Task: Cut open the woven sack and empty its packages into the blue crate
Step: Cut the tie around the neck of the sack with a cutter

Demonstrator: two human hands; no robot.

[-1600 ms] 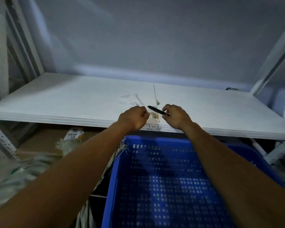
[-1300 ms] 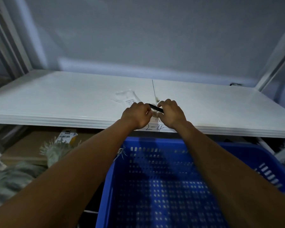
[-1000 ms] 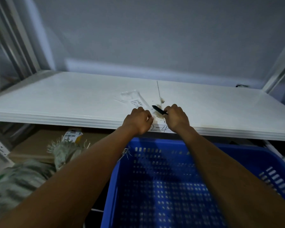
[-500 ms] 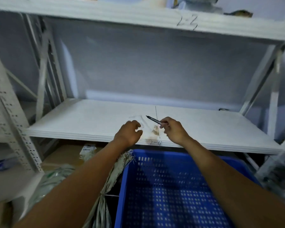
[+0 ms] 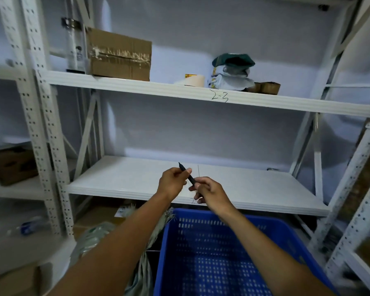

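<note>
A slim black cutter [image 5: 186, 173] is held in the air above the front edge of the white shelf [image 5: 137, 180]. My left hand [image 5: 173, 182] pinches its upper part and my right hand [image 5: 209, 194] grips its lower end. The blue crate [image 5: 222, 253], perforated and with nothing in it, stands below my forearms. The greenish woven sack [image 5: 137, 272] hangs beside the crate's left wall, partly hidden by my left arm, with a frayed top edge [image 5: 169, 214].
The upper shelf marked 2-3 [image 5: 219, 96] carries a taped cardboard box [image 5: 120, 55], a tape roll [image 5: 191, 80] and stacked bags [image 5: 233, 71]. Perforated white uprights [image 5: 49, 146] flank the bay. Another rack [image 5: 350, 221] stands at the right. Cardboard [image 5: 98, 216] lies under the shelf.
My head has tilted up, bringing the upper shelf into view. Both hands have lifted off the shelf surface, and my left hand has taken hold of the black cutter that my right hand held.
</note>
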